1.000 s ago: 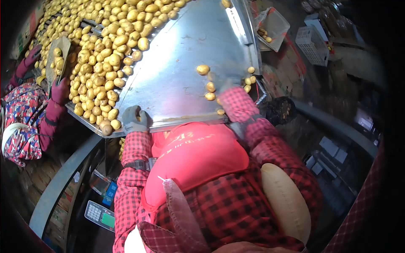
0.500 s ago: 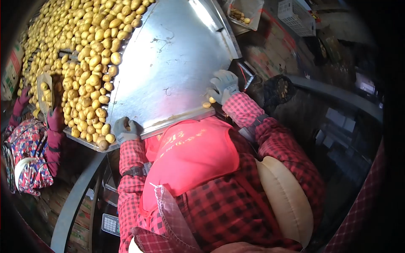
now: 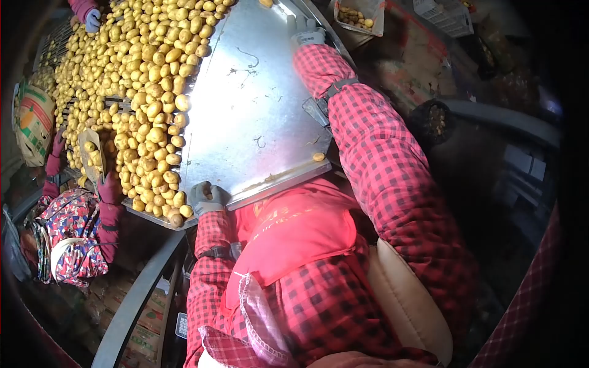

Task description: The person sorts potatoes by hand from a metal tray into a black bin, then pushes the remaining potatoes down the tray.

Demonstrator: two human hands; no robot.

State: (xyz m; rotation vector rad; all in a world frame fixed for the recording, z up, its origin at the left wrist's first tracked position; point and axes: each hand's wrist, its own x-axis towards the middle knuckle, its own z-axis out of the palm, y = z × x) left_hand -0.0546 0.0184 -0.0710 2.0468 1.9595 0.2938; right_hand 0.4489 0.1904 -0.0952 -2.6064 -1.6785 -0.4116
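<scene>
My gloved left hand (image 3: 207,197) is at the near-left corner of the metal tabletop (image 3: 245,110), its fingers curled in; what they hold, if anything, is hidden. My gloved right hand (image 3: 307,32) reaches to the far right rim, fingers apart and nothing visible in it. A single potato (image 3: 318,157) lies at the near-right corner of the metal. Another potato (image 3: 265,3) is at the top edge of the view, left of my right hand. Many potatoes (image 3: 153,110) cover the surface left of the bare metal, right up beside my left hand.
At the left, a person in a patterned garment (image 3: 73,230) has sleeved arms by a scoop (image 3: 92,156) with potatoes. Another person's gloved hand (image 3: 92,20) is at the upper left. A box (image 3: 359,17) with potatoes, a white crate (image 3: 443,18) and a curved metal bar (image 3: 503,116) stand right.
My right hand has moved up and away along the right rim, leaving one potato at the near corner. The view has shifted, and another person's hand now shows at the upper left.
</scene>
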